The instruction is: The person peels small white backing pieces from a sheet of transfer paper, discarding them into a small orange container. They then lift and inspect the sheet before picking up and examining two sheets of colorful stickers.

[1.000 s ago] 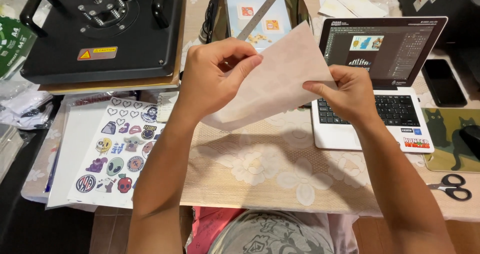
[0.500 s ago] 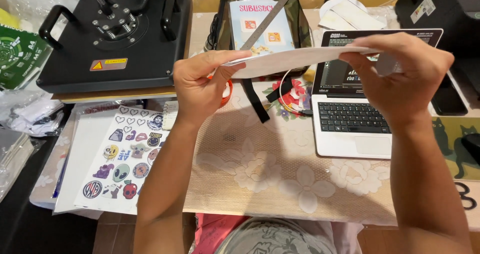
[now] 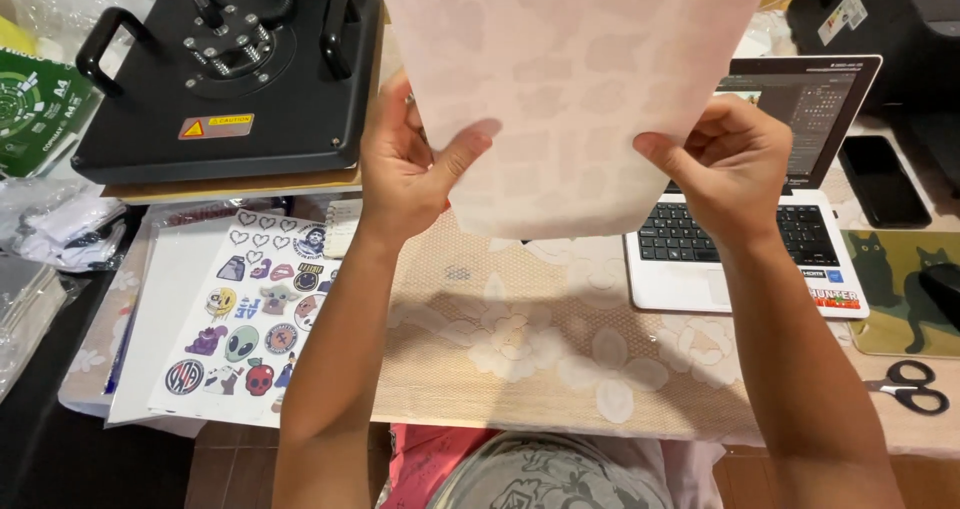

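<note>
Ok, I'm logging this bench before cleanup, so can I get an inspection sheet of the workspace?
Surface: table under a beige floral lace cover.
Job's things: large translucent sheet held upright, faint shapes showing through.
Clutter: printed sticker sheet, black heat press, open laptop, dark phone, scissors, cat-print mat.
Hands: left hand and right hand each pinch the sheet's lower edge.
Cables: nothing seen.
Surroundings: plastic-wrapped packs at left, dark machine at upper right.
</note>
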